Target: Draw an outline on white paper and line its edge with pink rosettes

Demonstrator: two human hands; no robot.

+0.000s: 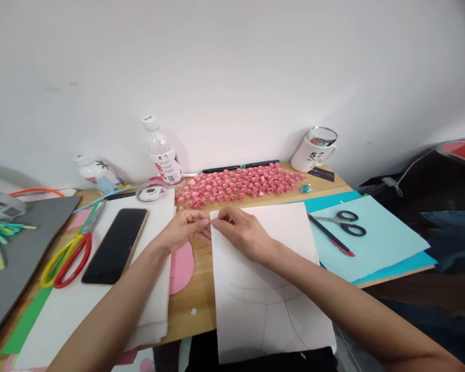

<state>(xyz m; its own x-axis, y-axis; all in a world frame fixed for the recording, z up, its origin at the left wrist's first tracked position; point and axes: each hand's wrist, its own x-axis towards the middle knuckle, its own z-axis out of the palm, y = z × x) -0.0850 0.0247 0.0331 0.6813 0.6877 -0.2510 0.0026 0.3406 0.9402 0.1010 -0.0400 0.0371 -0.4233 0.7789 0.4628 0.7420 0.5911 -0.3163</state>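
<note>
My left hand (186,226) and my right hand (243,231) meet at the upper left corner of a white sheet (271,325) with pencil curves on it. Thumb and fingers of each hand are pinched together, their tips almost touching. Whatever lies between the fingertips is too small or hidden to make out. The right hand and forearm extend over the sheet, which overhangs the table's front edge. Just beyond the hands, many small pink paper rolls (232,187) cover the table. A pink paper piece (182,268) lies below my left hand.
Left: a phone (115,247) and red-yellow scissors (72,258) on white paper. Behind: a bottle (165,155), a black pen (240,167) and a mug (308,154) near the wall. Right: black scissors (351,223) and a dark pencil (331,235) on blue sheets (387,248).
</note>
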